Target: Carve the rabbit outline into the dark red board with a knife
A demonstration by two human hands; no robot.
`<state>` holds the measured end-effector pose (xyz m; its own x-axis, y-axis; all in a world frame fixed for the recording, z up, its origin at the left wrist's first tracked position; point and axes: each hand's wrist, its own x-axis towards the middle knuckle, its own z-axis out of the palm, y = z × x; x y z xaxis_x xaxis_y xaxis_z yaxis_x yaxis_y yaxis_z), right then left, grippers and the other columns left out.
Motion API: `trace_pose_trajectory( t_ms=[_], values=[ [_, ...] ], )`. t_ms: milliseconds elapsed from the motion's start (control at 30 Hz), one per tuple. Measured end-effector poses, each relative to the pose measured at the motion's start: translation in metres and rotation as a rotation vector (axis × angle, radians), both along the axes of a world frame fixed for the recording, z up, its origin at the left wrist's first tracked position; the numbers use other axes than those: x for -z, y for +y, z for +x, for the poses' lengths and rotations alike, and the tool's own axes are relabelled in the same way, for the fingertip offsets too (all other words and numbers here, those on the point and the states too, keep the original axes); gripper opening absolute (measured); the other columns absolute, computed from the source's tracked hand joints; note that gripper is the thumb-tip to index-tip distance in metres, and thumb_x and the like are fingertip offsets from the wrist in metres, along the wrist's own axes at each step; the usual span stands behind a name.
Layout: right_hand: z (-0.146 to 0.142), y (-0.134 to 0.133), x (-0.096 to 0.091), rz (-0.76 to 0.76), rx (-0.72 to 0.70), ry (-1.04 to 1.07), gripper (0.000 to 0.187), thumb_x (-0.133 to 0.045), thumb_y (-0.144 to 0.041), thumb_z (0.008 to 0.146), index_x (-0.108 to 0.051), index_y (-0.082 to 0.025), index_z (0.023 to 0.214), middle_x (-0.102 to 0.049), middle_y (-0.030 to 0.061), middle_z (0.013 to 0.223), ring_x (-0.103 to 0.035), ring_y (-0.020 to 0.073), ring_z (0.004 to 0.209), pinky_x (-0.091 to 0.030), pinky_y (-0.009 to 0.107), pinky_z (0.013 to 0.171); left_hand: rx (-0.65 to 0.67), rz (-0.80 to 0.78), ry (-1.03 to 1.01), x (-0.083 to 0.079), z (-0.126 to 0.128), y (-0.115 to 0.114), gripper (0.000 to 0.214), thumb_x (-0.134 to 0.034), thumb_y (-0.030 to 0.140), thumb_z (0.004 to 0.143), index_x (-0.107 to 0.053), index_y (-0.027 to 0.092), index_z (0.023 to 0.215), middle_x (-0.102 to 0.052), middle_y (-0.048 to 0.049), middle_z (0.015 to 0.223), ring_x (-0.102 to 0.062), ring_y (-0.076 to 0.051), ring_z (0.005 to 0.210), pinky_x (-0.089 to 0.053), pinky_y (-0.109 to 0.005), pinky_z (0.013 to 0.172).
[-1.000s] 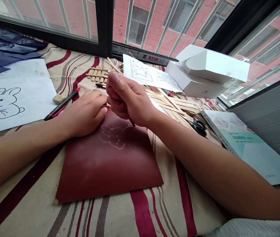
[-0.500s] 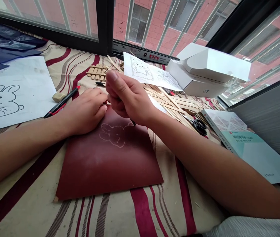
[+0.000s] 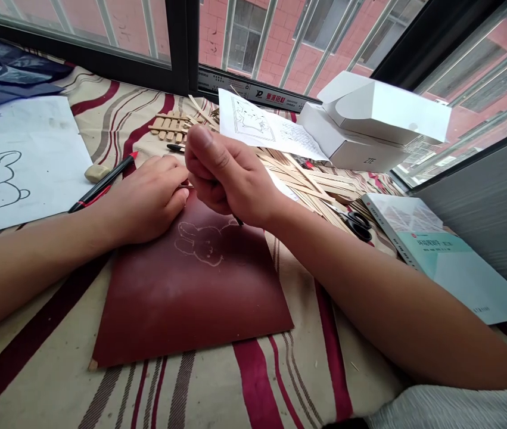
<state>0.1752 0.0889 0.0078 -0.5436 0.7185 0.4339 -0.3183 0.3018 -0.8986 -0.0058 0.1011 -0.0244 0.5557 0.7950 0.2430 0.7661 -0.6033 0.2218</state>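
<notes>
the person's right hand (image 3: 229,179) is curling into a tight grip, with its thumb and fingers pressed together and pinching a slim black pointed tool (image 3: 238,221). the tool's tip is poking out below the grip, near the top of a pale rabbit outline (image 3: 199,243) showing on a dark red rectangular sheet (image 3: 190,310). the sheet is lying directly below both grips. the left hand (image 3: 143,199) is resting on the sheet's upper edge just beside the right grip, its fingers bending together and pinching a thin pale wooden stick (image 3: 182,186).

left of the left grip, a black-and-red marker pen (image 3: 101,182) and a small beige eraser (image 3: 96,173) are lying near a white paper with a black rabbit drawing (image 3: 25,149). beyond the right grip, a white printed sheet (image 3: 266,125) is leaning against a white cardboard box (image 3: 351,140). to the right of the right grip, a heap of flat wooden sticks (image 3: 298,179), black-handled scissors (image 3: 355,225) and a pale teal book (image 3: 441,262) are lying on a cream-and-red striped cloth (image 3: 253,381).
</notes>
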Motion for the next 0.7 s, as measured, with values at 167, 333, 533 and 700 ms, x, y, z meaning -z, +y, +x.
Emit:
trace_pose_trajectory(
  t_ms=[167,333,533,700],
  values=[
    [-0.006,-0.002,-0.003,-0.061,0.231,-0.089,0.059,-0.063,-0.061,0.105,-0.041,-0.020,0.068,-0.034,-0.0062,0.063,-0.035,0.0039,0.055,-0.031,0.014,0.048,0.003,-0.033,0.030,-0.004,0.000,0.001,0.038,-0.031,0.029,0.103,-0.065,0.013,0.111,-0.063,-0.0202,0.129,-0.055,-0.037,0.131,-0.047,-0.062,0.117],
    [0.007,-0.005,-0.015,-0.294,-0.040,-0.027,0.053,-0.043,-0.035,0.118,-0.038,-0.022,0.066,-0.025,-0.0091,0.058,-0.019,0.0047,0.047,-0.021,0.015,0.040,-0.010,-0.005,0.018,-0.002,0.000,0.001,0.036,-0.030,0.032,0.103,-0.062,0.016,0.110,-0.062,-0.0185,0.131,-0.055,-0.035,0.128,-0.048,-0.060,0.115],
    [0.018,-0.006,-0.016,-0.316,-0.201,-0.110,0.060,-0.054,-0.063,0.109,-0.038,-0.023,0.067,-0.018,-0.0098,0.056,-0.009,0.0065,0.049,-0.018,0.016,0.037,-0.005,-0.002,-0.023,0.000,0.000,0.002,0.039,-0.030,0.034,0.103,-0.063,0.016,0.113,-0.061,-0.0195,0.138,-0.054,-0.037,0.133,-0.046,-0.061,0.116],
    [0.019,-0.005,-0.021,-0.346,-0.204,-0.171,0.062,-0.037,-0.063,0.114,-0.038,-0.022,0.068,-0.019,-0.0086,0.057,-0.012,0.0057,0.049,-0.020,0.013,0.039,-0.009,-0.006,-0.006,0.001,0.000,0.002,0.041,-0.028,0.035,0.102,-0.064,0.016,0.110,-0.063,-0.0198,0.134,-0.056,-0.037,0.131,-0.047,-0.060,0.116]
  ],
)
